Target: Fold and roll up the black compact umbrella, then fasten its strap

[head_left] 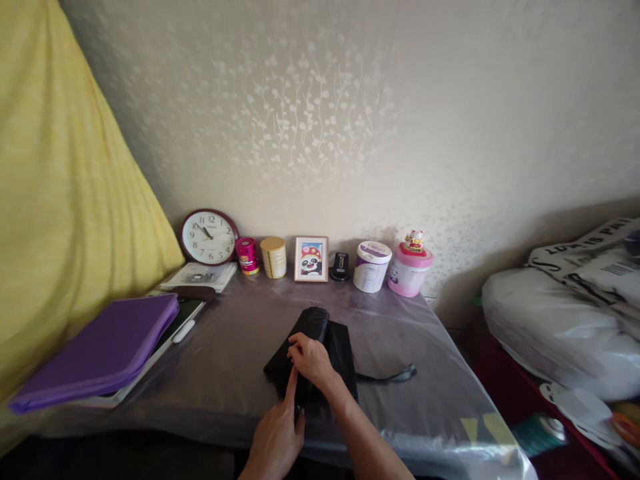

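A black folded piece of thin, slightly shiny fabric point(341, 347) lies near the front of the table, its upper part gathered into a thick roll or fold. A narrow dark strap point(387, 377) trails from it to the right. My right hand point(313, 360) rests on the fold, fingers curled in against the fabric. Just below, my left hand point(277, 430) has its index finger stretched out, the tip meeting my right fingers; the thumb stands apart. The remaining left fingers are hidden. Something small and dark shows between that thumb and index finger, too unclear to name.
Along the wall stand a clock point(209, 237), a pink can point(247, 257), a yellow-lidded canister point(273, 258), a framed panda picture point(311, 259) and two tubs point(371, 268). Purple folders point(105, 343) lie left, beside a yellow curtain point(75, 187). Wrapped bundles point(550, 320) sit right.
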Demonstrator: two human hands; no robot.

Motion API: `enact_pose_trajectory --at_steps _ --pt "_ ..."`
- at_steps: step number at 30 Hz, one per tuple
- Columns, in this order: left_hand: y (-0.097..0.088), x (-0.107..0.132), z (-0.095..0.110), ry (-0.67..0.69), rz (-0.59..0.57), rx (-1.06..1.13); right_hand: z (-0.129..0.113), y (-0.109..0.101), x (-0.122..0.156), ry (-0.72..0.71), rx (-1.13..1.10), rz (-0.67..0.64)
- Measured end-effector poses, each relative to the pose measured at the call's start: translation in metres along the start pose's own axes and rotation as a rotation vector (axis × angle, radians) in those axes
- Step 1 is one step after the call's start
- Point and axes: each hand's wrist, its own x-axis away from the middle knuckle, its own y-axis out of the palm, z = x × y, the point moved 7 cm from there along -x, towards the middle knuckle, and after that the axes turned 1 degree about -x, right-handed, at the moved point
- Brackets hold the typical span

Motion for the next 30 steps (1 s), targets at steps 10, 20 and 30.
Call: enact_pose_trajectory --at_steps 10,20,30 --pt "-0.004 0.003 0.001 -0.037 -0.010 0.017 0.000 0.000 0.003 -0.058 -0.008 0.034" --pt "-0.004 0.002 0.000 -0.056 -0.013 0.066 -0.008 -0.006 0.015 -0.127 -0.175 0.042" --pt "-0.002 0.000 -0.002 -0.054 -0.019 0.063 -0.009 -0.015 0.032 -0.463 0.028 0.104"
